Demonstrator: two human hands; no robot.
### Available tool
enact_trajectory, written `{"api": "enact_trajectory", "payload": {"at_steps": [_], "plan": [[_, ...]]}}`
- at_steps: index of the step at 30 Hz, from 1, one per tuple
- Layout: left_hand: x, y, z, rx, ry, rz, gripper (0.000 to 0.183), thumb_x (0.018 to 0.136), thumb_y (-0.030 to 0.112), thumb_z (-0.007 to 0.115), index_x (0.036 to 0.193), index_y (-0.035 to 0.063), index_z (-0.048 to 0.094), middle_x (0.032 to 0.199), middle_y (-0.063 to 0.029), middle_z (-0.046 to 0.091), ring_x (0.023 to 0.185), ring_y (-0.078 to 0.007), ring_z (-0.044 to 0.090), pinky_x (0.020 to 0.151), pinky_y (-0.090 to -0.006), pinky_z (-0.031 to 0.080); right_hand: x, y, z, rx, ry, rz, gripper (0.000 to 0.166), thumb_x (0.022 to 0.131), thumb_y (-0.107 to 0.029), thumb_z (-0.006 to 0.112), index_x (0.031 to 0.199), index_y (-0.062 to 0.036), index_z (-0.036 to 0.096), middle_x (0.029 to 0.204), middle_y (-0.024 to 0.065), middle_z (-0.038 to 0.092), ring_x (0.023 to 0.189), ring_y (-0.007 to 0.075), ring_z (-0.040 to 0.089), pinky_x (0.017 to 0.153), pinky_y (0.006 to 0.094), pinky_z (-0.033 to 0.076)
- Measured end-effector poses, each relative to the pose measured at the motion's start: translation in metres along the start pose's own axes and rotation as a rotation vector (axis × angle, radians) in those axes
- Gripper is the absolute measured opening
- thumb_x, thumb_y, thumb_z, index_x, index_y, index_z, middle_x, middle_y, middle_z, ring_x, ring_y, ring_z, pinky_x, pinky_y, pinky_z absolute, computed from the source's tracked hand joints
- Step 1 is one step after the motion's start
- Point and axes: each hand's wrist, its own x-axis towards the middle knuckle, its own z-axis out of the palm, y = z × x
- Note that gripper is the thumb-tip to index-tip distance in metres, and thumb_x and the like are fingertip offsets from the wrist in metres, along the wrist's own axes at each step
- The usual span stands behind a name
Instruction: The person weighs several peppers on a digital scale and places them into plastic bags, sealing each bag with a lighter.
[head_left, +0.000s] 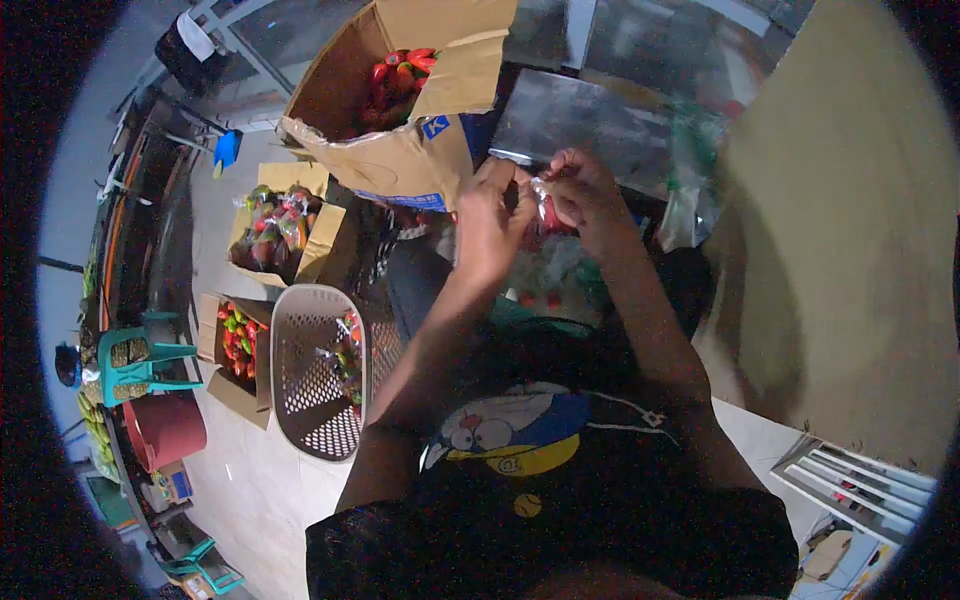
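Note:
A small clear plastic bag (551, 215) with red contents, which look like peppers, is between my two hands above my lap. My left hand (489, 214) pinches its gathered top with curled thumb and fingers. On the other side, my right hand (589, 199) grips the same bag near its neck, fingers bent. Blur and the fingers hide the exact grip. Just beyond my left hand stands a large cardboard box (382, 169) with red peppers (397, 82) inside. Stacked flat clear plastic bags (577, 120) lie beyond my right hand.
To the left are a box of bagged peppers (274, 225), a smaller box of red and green peppers (240, 337) and a perforated plastic basket (289, 375) holding bagged peppers. A tall tan board (840, 225) rises close on the right. Farther left stands a teal plastic chair (161, 352).

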Motion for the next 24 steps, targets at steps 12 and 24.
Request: {"api": "enact_trajectory", "payload": {"at_steps": [12, 24], "plan": [[-0.036, 0.003, -0.01, 0.002, 0.068, 0.07, 0.019, 0.076, 0.002, 0.067, 0.094, 0.0033, 0.064, 0.085, -0.0117, 0.06, 0.076, -0.025, 0.059, 0.07, -0.0316, 0.046, -0.027, 0.038, 0.003, 0.267, 0.077, 0.206, 0.036, 0.081, -0.02, 0.066, 0.111, -0.0072, 0.049, 0.088, 0.0037, 0.056, 0.08, 0.0142, 0.055, 0.073, 0.0298, 0.044], [-0.048, 0.015, 0.0, 0.007, 0.209, 0.189, 0.011, 0.075, 0.002, 0.07, 0.085, 0.0026, 0.067, 0.082, -0.0116, 0.061, 0.071, -0.0248, 0.06, 0.066, -0.0324, 0.048, -0.058, 0.006, 0.016, 0.186, 0.165, 0.126, 0.019, 0.078, 0.001, 0.065, 0.083, -0.0115, 0.052, 0.058, -0.0015, 0.045, 0.038, 0.0056, 0.034, 0.035, 0.0207, 0.027]]}}
